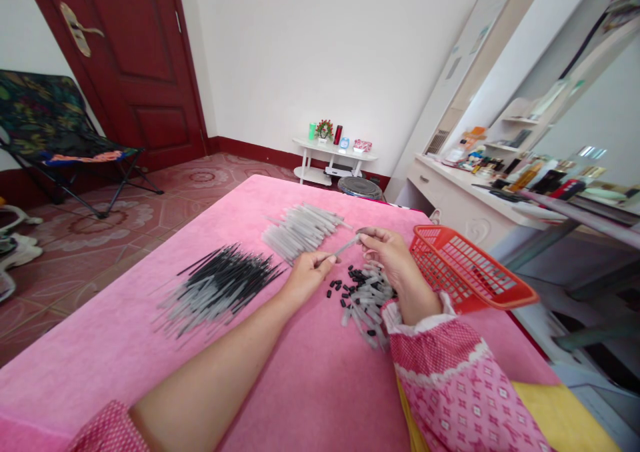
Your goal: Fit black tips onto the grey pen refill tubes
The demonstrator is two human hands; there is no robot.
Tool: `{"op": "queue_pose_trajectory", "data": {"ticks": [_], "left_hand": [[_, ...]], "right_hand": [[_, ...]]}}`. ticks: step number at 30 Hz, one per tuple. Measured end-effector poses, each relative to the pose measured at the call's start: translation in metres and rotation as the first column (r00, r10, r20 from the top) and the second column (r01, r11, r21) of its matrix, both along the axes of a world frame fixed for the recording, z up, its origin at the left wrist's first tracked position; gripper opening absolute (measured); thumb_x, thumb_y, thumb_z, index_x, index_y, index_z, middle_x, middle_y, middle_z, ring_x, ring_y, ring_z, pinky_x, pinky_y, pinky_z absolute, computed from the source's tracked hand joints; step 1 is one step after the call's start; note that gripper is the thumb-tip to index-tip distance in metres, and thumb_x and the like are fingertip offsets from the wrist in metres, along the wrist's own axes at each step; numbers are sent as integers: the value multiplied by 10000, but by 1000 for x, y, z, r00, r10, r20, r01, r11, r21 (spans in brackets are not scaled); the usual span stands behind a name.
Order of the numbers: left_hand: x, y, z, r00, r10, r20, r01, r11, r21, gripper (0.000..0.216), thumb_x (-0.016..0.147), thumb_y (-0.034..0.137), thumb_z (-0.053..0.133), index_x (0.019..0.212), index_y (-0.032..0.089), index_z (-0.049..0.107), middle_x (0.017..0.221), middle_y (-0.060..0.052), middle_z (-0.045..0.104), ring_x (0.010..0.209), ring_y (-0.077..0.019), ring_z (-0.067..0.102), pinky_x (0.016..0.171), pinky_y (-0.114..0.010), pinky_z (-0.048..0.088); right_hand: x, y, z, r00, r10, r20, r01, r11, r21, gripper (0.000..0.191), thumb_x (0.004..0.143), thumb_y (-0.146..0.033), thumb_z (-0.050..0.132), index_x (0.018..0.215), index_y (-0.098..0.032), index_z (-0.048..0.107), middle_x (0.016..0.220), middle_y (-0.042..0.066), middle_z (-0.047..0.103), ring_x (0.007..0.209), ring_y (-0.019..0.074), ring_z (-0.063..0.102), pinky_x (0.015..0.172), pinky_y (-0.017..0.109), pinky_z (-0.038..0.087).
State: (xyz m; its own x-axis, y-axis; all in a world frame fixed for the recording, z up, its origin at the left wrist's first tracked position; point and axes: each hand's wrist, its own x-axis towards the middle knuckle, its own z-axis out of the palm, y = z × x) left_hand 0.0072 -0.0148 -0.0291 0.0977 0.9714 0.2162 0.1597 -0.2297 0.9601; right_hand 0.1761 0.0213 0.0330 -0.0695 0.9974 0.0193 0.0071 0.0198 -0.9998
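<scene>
My left hand [309,273] is closed in a pinch on one end of a translucent pen barrel [347,245]. The fingers of my right hand [387,251] close on its other end; any small part between them is too small to make out. Beyond my left hand lies a heap of clear, whitish pen barrels [303,229]. To the left is a pile of thin black and grey pen refills [225,285]. Under my right hand are translucent pen caps [367,299] mixed with small black plugs [330,293].
A red plastic basket [470,272] stands at the right edge of the pink-covered table [310,385]. Farther right is a dressing table [450,172] crowded with bottles. A folding chair [55,125] stands by the red door [130,59]. A low white shelf [310,147] is against the wall.
</scene>
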Motion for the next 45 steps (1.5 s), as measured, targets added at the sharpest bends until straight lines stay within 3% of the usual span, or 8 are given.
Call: {"op": "queue_pose_trajectory", "data": {"ticks": [5,11,16,19,23,28,41,45], "left_hand": [[-1,-1,-1,992,-66,105,69,997,-20,473,800,514,466,846,103,694,475,41,369,452,-88,306,473,-231,218],[-1,-7,4,943,-135,305,195,965,-177,510,780,577,462,823,112,666,445,71,289,393,-60,171,433,-231,126],[0,-5,1,976,-25,216,44,996,-81,419,754,496,549,786,105,696,453,59,322,428,-65,237,457,-226,168],[1,-2,-3,988,68,136,-69,998,3,311,763,387,556,783,121,717,465,32,430,460,-96,346,480,-230,243],[-1,-6,-1,981,182,67,-191,970,151,199,758,280,563,791,183,735,652,-37,640,616,-176,526,591,-265,361],[-7,-15,7,962,273,-7,-263,931,254,151,727,272,616,811,248,739,777,-81,662,796,-242,564,722,-297,371],[-7,-17,9,956,293,-22,-277,925,261,151,729,292,626,835,251,726,790,-82,644,819,-235,555,719,-284,374],[-6,-11,17,938,231,258,-276,949,151,291,773,415,571,923,201,699,936,-86,669,859,-218,576,741,-292,419]], "right_hand": [[-1,-4,6,994,35,107,-48,991,127,297,601,-328,713,836,-155,658,623,-14,601,507,74,501,467,187,408],[-2,-5,8,991,87,104,-104,979,174,260,597,-319,716,781,-156,630,621,-8,606,521,84,518,479,194,429],[-4,-6,5,995,80,56,-88,983,160,191,610,-289,698,669,-166,564,542,-30,577,430,67,481,417,184,412],[-8,-7,2,997,43,61,-52,985,165,179,608,-277,689,637,-169,550,536,-24,588,418,74,492,411,192,433],[-12,-8,-2,999,4,49,-11,990,143,167,599,-267,686,636,-169,556,532,-19,593,411,79,502,408,198,453],[-16,-11,-2,1000,-12,-16,12,998,61,162,570,-237,690,594,-168,545,500,-24,565,396,73,475,410,215,486],[-24,-14,-3,994,-61,-95,57,997,-43,163,550,-210,681,565,-165,526,478,-29,527,423,65,452,482,269,553],[-21,-14,6,994,-56,-89,54,998,-34,168,558,-222,681,601,-172,526,486,-36,536,410,59,444,472,260,552]]}}
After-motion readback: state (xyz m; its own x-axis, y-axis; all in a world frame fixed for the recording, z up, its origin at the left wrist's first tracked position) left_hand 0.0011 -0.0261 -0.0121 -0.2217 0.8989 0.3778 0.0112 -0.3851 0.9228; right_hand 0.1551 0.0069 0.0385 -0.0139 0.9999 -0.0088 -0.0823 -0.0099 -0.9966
